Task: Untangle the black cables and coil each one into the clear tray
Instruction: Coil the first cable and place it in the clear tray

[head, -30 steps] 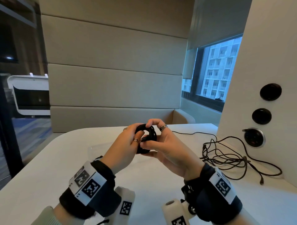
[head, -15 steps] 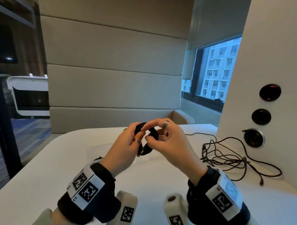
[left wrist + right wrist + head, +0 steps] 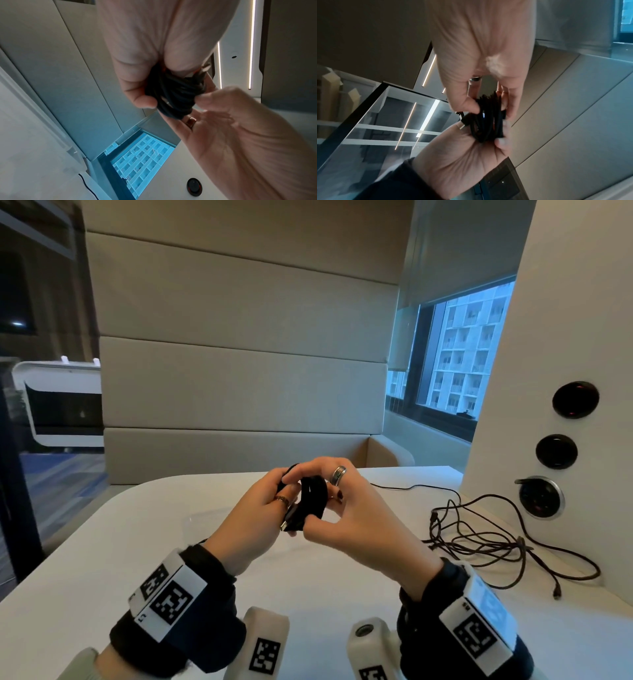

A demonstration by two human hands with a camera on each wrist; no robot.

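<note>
A small black cable coil point(image 3: 311, 498) is held above the white table point(image 3: 102, 542), between both hands. My left hand point(image 3: 260, 508) grips its left side, thumb and fingers curled round the loops point(image 3: 175, 97). My right hand point(image 3: 329, 501) pinches the coil's right side between thumb and fingers point(image 3: 488, 119). A plug end sticks out at the coil's lower left point(image 3: 286, 523). The clear tray point(image 3: 205, 522) lies on the table just behind my left hand, mostly hidden. A loose tangle of black cables point(image 3: 479, 539) lies on the table to the right.
A white pillar point(image 3: 565, 337) with round black sockets point(image 3: 556, 451) stands at the right, close to the tangle. A beige padded bench back point(image 3: 239, 388) runs behind the table. A thin cable point(image 3: 404, 487) trails along the table's far edge.
The coil has turned from a flat ring facing me to an edge-on, squeezed bundle. My right hand has shifted its fingers round it, thumb now under the coil. The tangle has not moved.
</note>
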